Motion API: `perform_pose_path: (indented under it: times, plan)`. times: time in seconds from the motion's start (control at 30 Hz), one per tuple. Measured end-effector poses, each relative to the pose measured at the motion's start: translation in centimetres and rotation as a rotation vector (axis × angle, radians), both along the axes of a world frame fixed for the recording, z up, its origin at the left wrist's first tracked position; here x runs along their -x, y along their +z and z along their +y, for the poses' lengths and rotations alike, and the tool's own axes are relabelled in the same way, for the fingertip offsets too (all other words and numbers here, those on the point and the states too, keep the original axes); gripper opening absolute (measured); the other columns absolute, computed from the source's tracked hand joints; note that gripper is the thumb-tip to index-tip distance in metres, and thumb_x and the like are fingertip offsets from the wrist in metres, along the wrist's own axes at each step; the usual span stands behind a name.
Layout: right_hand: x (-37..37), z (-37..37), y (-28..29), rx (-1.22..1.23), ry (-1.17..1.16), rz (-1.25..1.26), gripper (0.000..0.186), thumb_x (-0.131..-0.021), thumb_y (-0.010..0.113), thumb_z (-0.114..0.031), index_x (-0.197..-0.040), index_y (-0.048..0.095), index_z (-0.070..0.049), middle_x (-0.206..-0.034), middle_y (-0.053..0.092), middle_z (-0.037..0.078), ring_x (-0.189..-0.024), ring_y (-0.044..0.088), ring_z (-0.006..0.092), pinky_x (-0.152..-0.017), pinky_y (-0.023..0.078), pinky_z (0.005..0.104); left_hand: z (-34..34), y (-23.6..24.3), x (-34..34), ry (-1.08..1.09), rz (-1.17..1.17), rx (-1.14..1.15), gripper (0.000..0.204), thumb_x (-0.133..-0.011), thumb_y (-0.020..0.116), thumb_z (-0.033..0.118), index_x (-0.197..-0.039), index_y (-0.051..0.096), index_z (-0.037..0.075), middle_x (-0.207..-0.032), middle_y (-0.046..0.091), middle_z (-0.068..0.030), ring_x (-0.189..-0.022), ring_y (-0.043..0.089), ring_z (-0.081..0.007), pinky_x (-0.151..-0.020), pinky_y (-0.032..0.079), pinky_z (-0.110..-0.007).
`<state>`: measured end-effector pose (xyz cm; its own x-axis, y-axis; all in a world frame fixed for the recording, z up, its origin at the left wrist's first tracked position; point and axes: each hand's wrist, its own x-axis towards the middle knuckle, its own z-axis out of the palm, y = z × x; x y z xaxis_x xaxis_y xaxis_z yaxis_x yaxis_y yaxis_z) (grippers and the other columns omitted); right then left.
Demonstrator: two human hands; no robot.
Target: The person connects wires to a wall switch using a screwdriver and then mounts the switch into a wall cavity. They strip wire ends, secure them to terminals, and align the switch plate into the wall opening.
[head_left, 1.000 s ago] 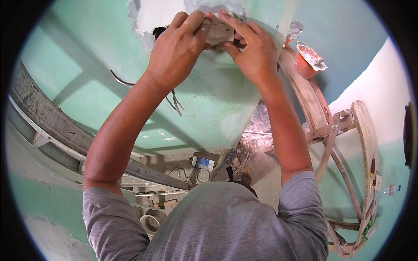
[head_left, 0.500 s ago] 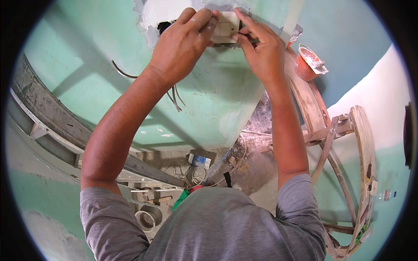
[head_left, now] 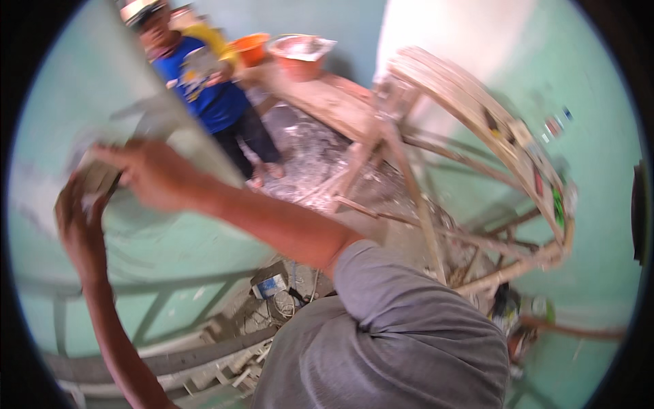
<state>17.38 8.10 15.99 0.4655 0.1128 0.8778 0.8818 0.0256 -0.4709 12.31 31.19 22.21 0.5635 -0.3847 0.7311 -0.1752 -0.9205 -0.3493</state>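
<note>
A pale light switch (head_left: 99, 178) sits against the green wall at the far left, blurred by motion. My left hand (head_left: 83, 215) grips its lower left side with bent fingers. From the right, my right hand (head_left: 155, 172) holds the switch's upper right edge, index finger stretched along the top and thumb below. The wall opening behind the switch is hidden by the hands and plate.
A co-worker in a blue and yellow shirt (head_left: 204, 88) stands beyond the wall's edge, holding something grey. Orange buckets (head_left: 300, 58) rest on a plank bench (head_left: 327, 102). Wooden scaffolding (head_left: 402, 177) with tools stands at right. A blue and white box (head_left: 270, 286) lies below.
My view has swung to the right, so the switch and both hands now appear at far left. The co-worker has come into view. Both hands stay at the switch.
</note>
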Motion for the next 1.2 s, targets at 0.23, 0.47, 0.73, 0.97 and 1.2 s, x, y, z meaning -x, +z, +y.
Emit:
perform_pose_path:
  times: [0.23, 0.47, 0.73, 0.97, 1.2]
  plan:
    - [6.3, -11.9, -12.1, 0.434, -0.138, 0.343, 0.039, -0.091, 0.071, -0.016, -0.129, 0.069, -0.009, -0.095, 0.069, 0.017, -0.091, 0.069, 0.0376, -0.081, 0.055, 0.049, 0.6, -0.8, -2.3, 0.051, -0.012, -0.074, 0.052, -0.092, 0.077, 0.017, -0.14, 0.061, 0.007, -0.142, 0.062, -0.0046, -0.119, 0.061, -0.0278, -0.097, 0.053, -0.039]
    - [9.5, -33.9, -14.8, 0.174, -0.725, 0.531, 0.021, -0.086, 0.073, -0.002, -0.107, 0.077, -0.006, -0.102, 0.074, 0.011, -0.1, 0.07, 0.0273, -0.09, 0.055, 0.039, 3.7, -0.5, -1.2, 0.085, -0.013, -0.135, 0.052, -0.094, 0.075, 0.016, -0.143, 0.06, 0.006, -0.145, 0.061, -0.0065, -0.13, 0.059, -0.0277, -0.107, 0.05, -0.039]
    - [13.4, -62.2, -8.4, 1.332, -1.955, 0.776, 0.044, -0.107, 0.05, -0.04, -0.138, 0.065, -0.013, -0.131, 0.068, 0.014, -0.12, 0.062, 0.0381, -0.106, 0.047, 0.0506, -4.0, -0.3, 0.7, 0.239, -0.017, -0.054, 0.058, -0.08, 0.083, 0.02, -0.132, 0.064, 0.005, -0.135, 0.065, -0.0073, -0.121, 0.063, -0.0293, -0.103, 0.051, -0.041]
    - [11.4, -62.0, -8.9, 1.237, -1.878, 0.902, 0.038, -0.105, 0.053, -0.04, -0.13, 0.067, -0.015, -0.125, 0.069, 0.013, -0.119, 0.063, 0.0348, -0.098, 0.052, 0.0504, -7.5, 0.6, 1.5, 0.379, 0.066, -0.028, 0.056, -0.084, 0.081, 0.016, -0.13, 0.059, -0.005, -0.128, 0.06, -0.0117, -0.113, 0.065, -0.0321, -0.088, 0.058, -0.044]
    - [10.8, -65.1, -10.3, 1.056, -1.798, 0.961, 0.034, -0.101, 0.055, -0.032, -0.126, 0.069, -0.014, -0.123, 0.073, 0.014, -0.113, 0.069, 0.0383, -0.095, 0.054, 0.0516, -9.3, 3.2, 2.1, 0.427, 0.339, 0.092, 0.047, -0.091, 0.078, 0.024, -0.119, 0.064, -0.01, -0.125, 0.06, -0.0216, -0.098, 0.07, -0.0407, -0.087, 0.058, -0.045]
